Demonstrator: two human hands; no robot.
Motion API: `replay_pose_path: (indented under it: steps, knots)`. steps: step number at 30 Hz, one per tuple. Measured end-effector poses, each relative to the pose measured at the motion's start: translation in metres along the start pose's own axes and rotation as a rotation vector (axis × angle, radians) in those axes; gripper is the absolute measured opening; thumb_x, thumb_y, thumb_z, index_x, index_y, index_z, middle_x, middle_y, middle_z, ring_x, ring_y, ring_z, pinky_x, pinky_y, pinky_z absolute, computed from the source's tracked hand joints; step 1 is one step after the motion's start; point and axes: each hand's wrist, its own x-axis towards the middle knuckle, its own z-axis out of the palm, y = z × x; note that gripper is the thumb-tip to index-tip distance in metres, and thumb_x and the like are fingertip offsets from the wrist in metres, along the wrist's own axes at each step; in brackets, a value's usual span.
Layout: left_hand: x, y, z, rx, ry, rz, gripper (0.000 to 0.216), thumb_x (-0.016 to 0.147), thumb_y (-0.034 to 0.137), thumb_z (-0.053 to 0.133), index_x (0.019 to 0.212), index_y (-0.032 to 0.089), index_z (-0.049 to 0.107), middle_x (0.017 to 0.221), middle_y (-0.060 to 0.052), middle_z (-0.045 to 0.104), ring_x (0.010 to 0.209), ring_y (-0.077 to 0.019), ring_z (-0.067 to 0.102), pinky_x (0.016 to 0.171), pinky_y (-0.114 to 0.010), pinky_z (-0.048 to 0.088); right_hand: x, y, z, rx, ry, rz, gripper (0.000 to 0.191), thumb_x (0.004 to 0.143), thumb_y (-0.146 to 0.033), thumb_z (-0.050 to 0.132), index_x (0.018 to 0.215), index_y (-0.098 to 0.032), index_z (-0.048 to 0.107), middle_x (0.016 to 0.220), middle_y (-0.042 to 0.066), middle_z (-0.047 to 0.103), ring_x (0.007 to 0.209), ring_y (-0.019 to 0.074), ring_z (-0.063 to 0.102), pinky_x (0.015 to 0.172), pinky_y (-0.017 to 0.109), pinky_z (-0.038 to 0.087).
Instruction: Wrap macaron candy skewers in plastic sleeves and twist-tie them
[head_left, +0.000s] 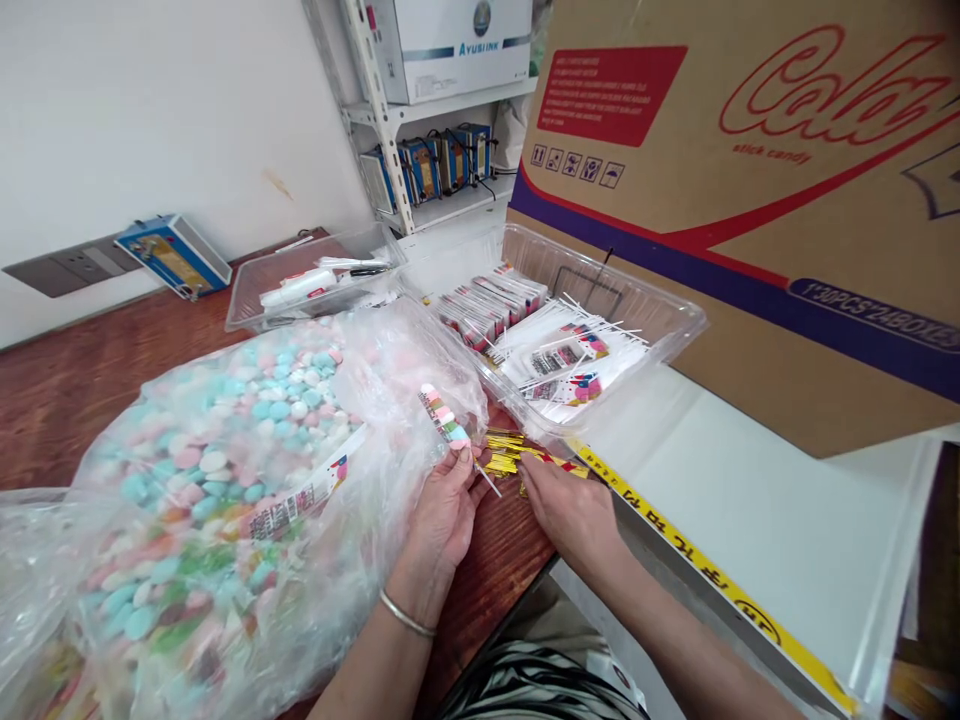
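My left hand (448, 500) pinches the bottom of a slim clear candy bag (445, 416) filled with pastel candies. A white stick (487, 478) pokes out of its lower end. Just to the right, a loose pile of gold twist ties (504, 450) lies on the brown wooden table (517, 535). My right hand (570, 505) rests over that pile with fingers curled onto the ties; its fingertips are partly hidden. Left of my hands spreads a big clear plastic bag (247, 400) full of pink, blue and white candies. A flat printed wrapper (300, 500) lies on this bag.
Behind the ties, a clear plastic tray (679, 335) holds printed packets and white sticks (555, 350). Another clear bin (244, 300) contains a white bottle. A large cardboard box (675, 200) stands at right, beside yellow tape (697, 560) along a white surface's edge.
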Motion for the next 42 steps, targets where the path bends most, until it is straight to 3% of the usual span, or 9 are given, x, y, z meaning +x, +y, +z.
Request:
replay_pose_path:
  steps: [6,11,16,22,26,30,35,39,42]
  knots:
    - [-0.002,0.000,0.002,-0.024,0.009,0.004,0.013,0.075,0.026,0.075,0.082,0.018,0.068,0.105,-0.005,0.070,0.097,-0.0190,0.063,0.092,-0.036,0.047,0.038,-0.020,0.005,-0.029,-0.027,0.062,0.019,0.095,-0.016,0.044,0.100,-0.015,0.063,0.079,0.015,0.073,0.071,0.0259,0.071,0.057,0.029,0.046]
    - [-0.001,0.000,0.001,-0.039,0.009,0.010,0.016,0.074,0.026,0.077,0.083,0.018,0.068,0.105,-0.004,0.069,0.097,-0.0183,0.062,0.090,-0.034,0.048,0.029,-0.020,-0.008,-0.046,-0.056,0.077,0.019,0.096,-0.017,0.045,0.105,-0.017,0.062,0.078,0.012,0.073,0.069,0.0239,0.071,0.057,0.027,0.045]
    - [0.001,-0.001,-0.001,-0.022,0.010,0.001,0.019,0.070,0.028,0.080,0.080,0.017,0.069,0.104,-0.005,0.069,0.099,-0.0191,0.061,0.087,-0.033,0.048,-0.003,0.004,-0.022,-0.078,-0.043,0.177,0.021,0.094,-0.033,0.055,0.106,-0.017,0.062,0.101,0.012,0.068,0.081,0.0240,0.068,0.059,0.029,0.045]
    - [0.003,-0.003,-0.004,-0.006,0.014,0.012,0.018,0.071,0.028,0.079,0.080,0.017,0.069,0.111,-0.006,0.069,0.104,-0.0203,0.060,0.088,-0.035,0.048,-0.008,0.028,-0.016,-0.006,-0.010,0.142,0.025,0.086,-0.039,0.067,0.096,-0.016,0.063,0.105,0.010,0.063,0.102,0.0290,0.057,0.084,0.039,0.042]
    - [0.003,-0.004,-0.004,-0.008,0.023,0.011,0.016,0.072,0.028,0.078,0.080,0.017,0.069,0.110,-0.006,0.069,0.104,-0.0200,0.061,0.087,-0.034,0.049,-0.009,0.023,-0.012,0.077,-0.020,0.131,0.011,0.088,-0.026,0.065,0.095,-0.018,0.063,0.102,0.007,0.065,0.100,0.0249,0.057,0.085,0.036,0.038]
    - [0.004,-0.004,-0.005,-0.002,0.013,0.022,0.015,0.074,0.027,0.077,0.081,0.017,0.069,0.111,-0.007,0.069,0.103,-0.0193,0.061,0.086,-0.033,0.049,-0.011,0.019,-0.010,0.072,-0.017,0.158,0.022,0.091,-0.027,0.062,0.110,-0.016,0.061,0.109,0.010,0.065,0.103,0.0275,0.057,0.086,0.039,0.036]
    - [0.004,-0.004,-0.006,-0.008,0.017,0.019,0.012,0.077,0.025,0.075,0.083,0.017,0.068,0.111,-0.006,0.068,0.102,-0.0184,0.061,0.086,-0.033,0.050,-0.007,0.022,-0.015,0.086,-0.085,0.125,0.011,0.093,-0.024,0.056,0.092,-0.018,0.065,0.096,0.008,0.069,0.094,0.0248,0.062,0.077,0.034,0.036]
    - [0.004,-0.004,-0.006,-0.016,0.013,0.014,0.012,0.078,0.024,0.074,0.083,0.017,0.067,0.108,-0.006,0.069,0.100,-0.0186,0.062,0.087,-0.034,0.050,-0.009,0.043,-0.033,0.096,-0.124,0.087,0.015,0.096,-0.022,0.052,0.086,-0.021,0.064,0.089,0.001,0.071,0.087,0.0166,0.064,0.076,0.028,0.037]
    - [0.004,-0.004,-0.005,-0.024,0.022,0.016,0.011,0.078,0.023,0.074,0.083,0.017,0.066,0.109,-0.006,0.069,0.102,-0.0195,0.062,0.086,-0.034,0.051,-0.009,0.072,-0.047,0.031,-0.099,0.176,0.018,0.096,-0.021,0.049,0.086,-0.018,0.064,0.087,0.004,0.070,0.084,0.0190,0.065,0.075,0.029,0.038]
